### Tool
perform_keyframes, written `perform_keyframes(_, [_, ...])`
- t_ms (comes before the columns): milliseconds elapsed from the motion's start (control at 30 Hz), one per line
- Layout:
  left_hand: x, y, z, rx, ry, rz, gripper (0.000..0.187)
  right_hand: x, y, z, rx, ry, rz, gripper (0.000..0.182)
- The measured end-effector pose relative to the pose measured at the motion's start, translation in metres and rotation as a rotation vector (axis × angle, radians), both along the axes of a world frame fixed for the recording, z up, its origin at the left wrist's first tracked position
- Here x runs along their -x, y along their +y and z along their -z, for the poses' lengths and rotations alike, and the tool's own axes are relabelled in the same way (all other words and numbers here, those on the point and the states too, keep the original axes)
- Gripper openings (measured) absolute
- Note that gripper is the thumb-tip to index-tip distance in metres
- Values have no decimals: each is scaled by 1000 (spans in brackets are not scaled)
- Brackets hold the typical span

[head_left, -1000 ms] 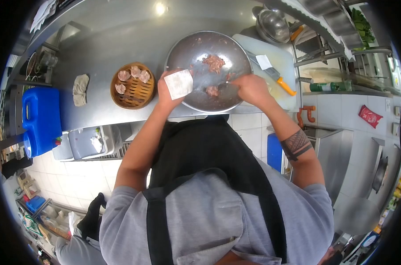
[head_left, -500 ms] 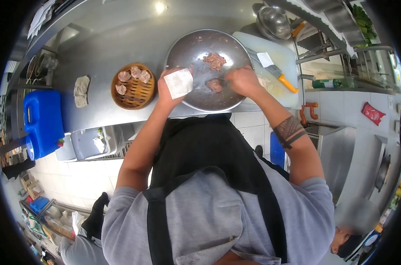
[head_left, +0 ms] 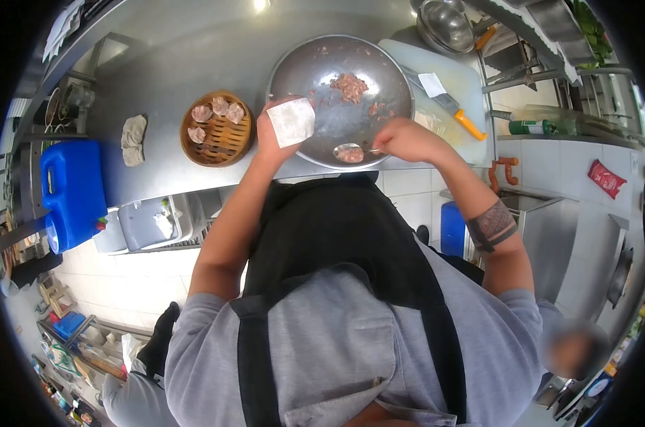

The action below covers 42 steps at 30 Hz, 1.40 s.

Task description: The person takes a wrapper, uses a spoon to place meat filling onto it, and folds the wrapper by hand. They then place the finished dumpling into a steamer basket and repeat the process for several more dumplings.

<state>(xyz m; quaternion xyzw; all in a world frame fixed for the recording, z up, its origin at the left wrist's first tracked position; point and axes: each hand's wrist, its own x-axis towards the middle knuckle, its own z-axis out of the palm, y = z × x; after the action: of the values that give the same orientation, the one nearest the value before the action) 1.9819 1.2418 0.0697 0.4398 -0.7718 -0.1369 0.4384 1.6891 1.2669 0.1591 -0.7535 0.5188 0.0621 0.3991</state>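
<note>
A square white dumpling wrapper lies across the fingers of my left hand, which holds it at the left rim of a large steel mixing bowl. My right hand is closed around the handle of a metal spoon over the bowl's near right side. A lump of minced meat filling sits on the spoon. More minced meat is heaped in the bowl, with bits stuck to its wall. To the left, a round bamboo steamer holds several filled dumplings towards its back and left.
A folded cloth lies left of the steamer. Right of the bowl, a knife with a yellow handle rests on a white cutting board. Steel bowls stand behind it. A blue jerrycan is at the far left. Other people are nearby.
My right hand has drawn the spoon with its meat towards me, up to the bowl's near rim. The wrapper in my left hand has shifted slightly right and up in view.
</note>
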Motion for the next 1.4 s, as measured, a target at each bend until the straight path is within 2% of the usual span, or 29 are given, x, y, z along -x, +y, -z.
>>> perform_keyframes(133, [8, 5, -25, -168, 136, 51, 6, 9, 1, -54, -2, -80, 148, 19])
perform_keyframes(200, [12, 5, -30, -187, 186, 120, 8, 12, 1, -77, -189, -279, 406, 19])
perform_keyframes(233, [14, 5, -31, -184, 184, 126, 8, 9, 3, -86, -185, -282, 412, 19])
perform_keyframes(300, [19, 4, -35, -275, 263, 256, 16, -7, 9, -97, -50, -406, 443, 21])
perform_keyframes(400, [29, 8, -55, -293, 182, 372, 21, -34, 20, -96, 43, -345, 477, 21])
perform_keyframes(433, [31, 9, -58, -291, 179, 373, 21, -41, 26, -95, 44, -348, 478, 21])
perform_keyframes(500, [35, 12, -62, -382, 340, 330, 22, -51, 39, -89, 274, -344, 529, 23])
perform_keyframes(533, [36, 13, -69, -381, 338, 328, 22, -52, 44, -81, 273, -346, 527, 23])
perform_keyframes(600, [36, 15, -89, -622, 305, 333, 26, -53, 52, -67, 605, -407, 425, 28])
perform_keyframes(633, [35, 17, -94, -621, 303, 333, 26, -54, 56, -69, 605, -409, 425, 28])
perform_keyframes(700, [34, 20, -99, -910, 440, 339, 34, -58, 62, -74, 644, -271, 354, 36])
perform_keyframes(833, [35, 19, -96, -843, 442, 321, 34, -66, 71, -71, 760, -280, 306, 41])
perform_keyframes(900, [28, 18, -95, -794, 249, 423, 30, -67, 74, -69, 805, -272, 279, 42])
perform_keyframes(933, [25, 16, -90, -797, 248, 423, 30, -67, 76, -71, 803, -273, 281, 42])
perform_keyframes(1000, [22, 13, -82, -588, 53, 593, 26, -68, 79, -80, 807, -251, 275, 42])
perform_keyframes(1033, [22, 16, -84, -590, 51, 594, 26, -68, 80, -84, 807, -252, 277, 42])
perform_keyframes(1100, [23, 25, -90, -769, 216, 510, 24, -66, 82, -90, 839, -266, 261, 42])
perform_keyframes(1133, [24, 26, -90, -768, 214, 514, 24, -65, 83, -91, 841, -264, 264, 42])
perform_keyframes(1200, [27, 28, -88, -821, 401, 573, 22, -62, 85, -94, 823, -270, 294, 42])
perform_keyframes(1300, [33, 31, -82, -869, 527, 565, 23, -52, 88, -109, 830, -287, 354, 43])
perform_keyframes(1333, [32, 31, -82, -869, 527, 564, 23, -46, 91, -116, 829, -288, 353, 43])
perform_keyframes(1400, [30, 28, -85, -697, 364, 563, 26, -32, 97, -133, 775, -268, 363, 42])
